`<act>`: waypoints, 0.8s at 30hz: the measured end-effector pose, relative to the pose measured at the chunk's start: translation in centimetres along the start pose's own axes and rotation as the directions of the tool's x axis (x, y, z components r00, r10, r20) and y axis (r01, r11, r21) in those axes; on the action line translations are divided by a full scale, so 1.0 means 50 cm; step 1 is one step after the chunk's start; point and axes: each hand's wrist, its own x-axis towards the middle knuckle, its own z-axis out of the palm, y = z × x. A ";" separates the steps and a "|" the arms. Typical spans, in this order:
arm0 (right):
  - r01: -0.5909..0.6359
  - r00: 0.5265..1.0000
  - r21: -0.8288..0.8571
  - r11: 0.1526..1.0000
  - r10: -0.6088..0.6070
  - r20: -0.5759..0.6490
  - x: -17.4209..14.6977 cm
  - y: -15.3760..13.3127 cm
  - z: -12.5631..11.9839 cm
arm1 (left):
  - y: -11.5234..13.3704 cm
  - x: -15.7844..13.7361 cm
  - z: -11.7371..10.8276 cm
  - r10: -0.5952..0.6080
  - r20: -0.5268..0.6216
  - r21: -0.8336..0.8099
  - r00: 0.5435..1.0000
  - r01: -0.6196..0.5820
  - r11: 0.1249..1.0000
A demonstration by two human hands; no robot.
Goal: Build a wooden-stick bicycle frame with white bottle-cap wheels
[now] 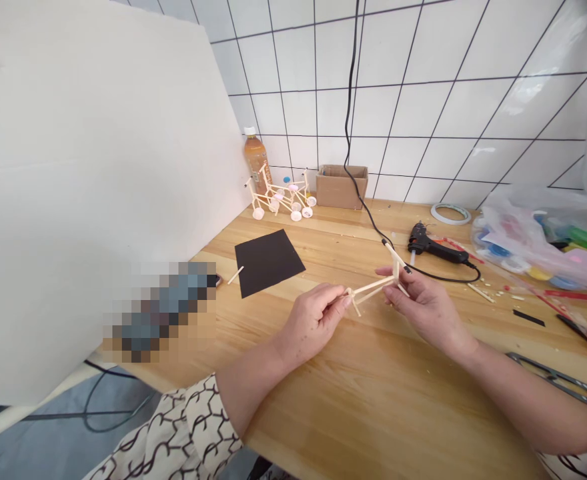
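Observation:
Between my two hands is a small bicycle frame (372,287) made of thin wooden sticks, with black tips on its handlebar. My left hand (318,313) pinches the rear end of the frame between thumb and fingers. At the handlebar end, my right hand (423,307) grips the upright sticks, its fingers partly behind them. No wheels show on this frame. Finished-looking stick bicycles (279,195) with round pale wheels stand at the back of the table. A black sheet (269,262) lies flat beyond my left hand, with a loose stick (235,275) at its edge.
A black glue gun (436,247) with a cable lies right of centre. Behind are a cardboard box (342,187), a drink bottle (256,157) and a tape roll (450,213). Scissors (558,380) and a plastic bag (548,233) of coloured caps are at right. A white board (98,167) stands left.

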 end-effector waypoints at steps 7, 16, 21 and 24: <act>-0.008 1.000 0.005 1.000 0.008 0.002 0.001 -0.001 0.000 | 0.001 0.000 0.001 0.001 -0.003 -0.011 1.000 -0.001 1.000; -0.005 1.000 -0.001 1.000 0.005 0.002 0.000 0.003 0.001 | -0.002 -0.001 0.001 0.001 -0.008 -0.004 1.000 -0.001 1.000; 0.005 1.000 -0.005 1.000 -0.005 0.000 0.001 0.000 0.000 | -0.001 0.000 0.000 0.002 -0.002 0.007 1.000 -0.002 1.000; 0.007 1.000 -0.006 1.000 -0.007 0.007 0.000 -0.002 0.000 | -0.001 0.000 0.000 0.004 -0.004 0.004 1.000 -0.004 1.000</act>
